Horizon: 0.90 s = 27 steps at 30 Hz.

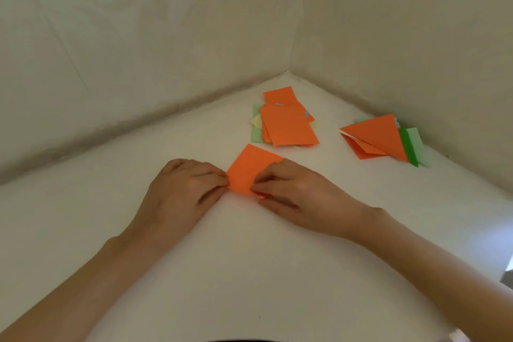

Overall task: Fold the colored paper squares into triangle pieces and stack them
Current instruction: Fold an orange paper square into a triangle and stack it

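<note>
An orange paper square (249, 168) lies flat on the white table in the middle of the view. My left hand (180, 189) pinches its near left corner. My right hand (294, 189) pinches its near edge from the right, covering that corner. Farther back sits a loose pile of unfolded squares (288, 126), orange on top with green, yellow and blue edges showing below. To the right lies a stack of folded triangles (380, 137), orange on top of green pieces.
The white table (249, 258) fits into a corner of two pale walls (290, 72) that meet just behind the paper piles. The table's right edge runs down past the triangle stack.
</note>
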Motion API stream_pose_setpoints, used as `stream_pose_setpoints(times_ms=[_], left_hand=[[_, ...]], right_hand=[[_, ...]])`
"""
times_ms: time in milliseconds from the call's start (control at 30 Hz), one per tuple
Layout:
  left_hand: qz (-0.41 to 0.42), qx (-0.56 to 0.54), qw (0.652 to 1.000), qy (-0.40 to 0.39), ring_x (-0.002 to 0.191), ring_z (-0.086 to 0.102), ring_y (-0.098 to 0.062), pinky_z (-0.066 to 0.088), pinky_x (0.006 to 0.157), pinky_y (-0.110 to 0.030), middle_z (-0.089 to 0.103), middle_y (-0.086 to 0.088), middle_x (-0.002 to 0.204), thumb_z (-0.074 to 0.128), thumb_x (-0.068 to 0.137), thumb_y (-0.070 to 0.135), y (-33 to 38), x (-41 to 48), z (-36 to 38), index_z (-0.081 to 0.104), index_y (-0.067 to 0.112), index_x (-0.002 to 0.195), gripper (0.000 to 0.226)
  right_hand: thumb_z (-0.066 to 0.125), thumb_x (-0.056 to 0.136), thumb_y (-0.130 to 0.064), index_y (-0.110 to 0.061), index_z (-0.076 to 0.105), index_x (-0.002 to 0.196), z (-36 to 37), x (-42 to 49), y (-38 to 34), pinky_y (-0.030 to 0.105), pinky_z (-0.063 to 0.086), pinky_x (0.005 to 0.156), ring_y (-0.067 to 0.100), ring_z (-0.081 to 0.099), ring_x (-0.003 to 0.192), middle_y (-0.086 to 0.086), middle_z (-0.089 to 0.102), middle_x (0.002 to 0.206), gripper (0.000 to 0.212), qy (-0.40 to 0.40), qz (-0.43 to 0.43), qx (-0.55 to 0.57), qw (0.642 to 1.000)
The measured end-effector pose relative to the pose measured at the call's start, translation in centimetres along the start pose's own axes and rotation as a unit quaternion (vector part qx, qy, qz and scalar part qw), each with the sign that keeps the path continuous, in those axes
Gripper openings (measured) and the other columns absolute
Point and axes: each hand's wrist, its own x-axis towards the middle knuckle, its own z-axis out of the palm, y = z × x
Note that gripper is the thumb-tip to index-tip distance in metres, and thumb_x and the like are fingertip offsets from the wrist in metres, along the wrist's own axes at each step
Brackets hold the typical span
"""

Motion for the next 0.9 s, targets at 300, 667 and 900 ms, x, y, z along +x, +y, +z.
stream_pose_setpoints(times_ms=[300, 667, 900], left_hand=[[-0.136, -0.154, 0.979, 0.007, 0.09, 0.047, -0.003, 0.033, 0.081, -0.005, 0.062, 0.015, 0.092, 0.058, 0.081, 0.044, -0.6, 0.1, -0.1, 0.074, 0.023, 0.086, 0.027], [-0.271, -0.174, 0.946, 0.036, 0.095, 0.037, -0.005, 0.024, 0.081, 0.0, 0.051, 0.017, 0.094, 0.075, 0.077, 0.025, 0.0, 0.5, 0.1, 0.072, 0.021, 0.07, 0.008], [-0.263, -0.166, 0.95, 0.0, 0.099, 0.034, -0.003, 0.028, 0.089, -0.024, 0.043, 0.021, 0.099, 0.066, 0.072, 0.045, 0.3, 0.6, -0.1, 0.064, 0.033, 0.069, 0.013]], right_hand=[[0.059, 0.092, -0.019, -0.005, 0.061, 0.072, -0.7, 2.4, 0.5, 0.017, 0.034, 0.061, 0.007, 0.043, 0.064, -0.004, 0.053, 0.065, 0.025, 0.039, 0.197, 0.18, 0.963], [0.054, 0.092, -0.037, -0.018, 0.052, 0.073, 1.0, 4.4, 0.6, 0.036, 0.033, 0.06, 0.02, 0.049, 0.066, -0.005, 0.053, 0.065, 0.026, 0.041, 0.262, 0.035, 0.963], [0.055, 0.091, -0.038, -0.021, 0.043, 0.068, 1.2, 4.5, 0.6, 0.033, 0.025, 0.054, 0.013, 0.037, 0.059, -0.012, 0.038, 0.056, 0.03, 0.034, 0.271, 0.056, 0.961]])
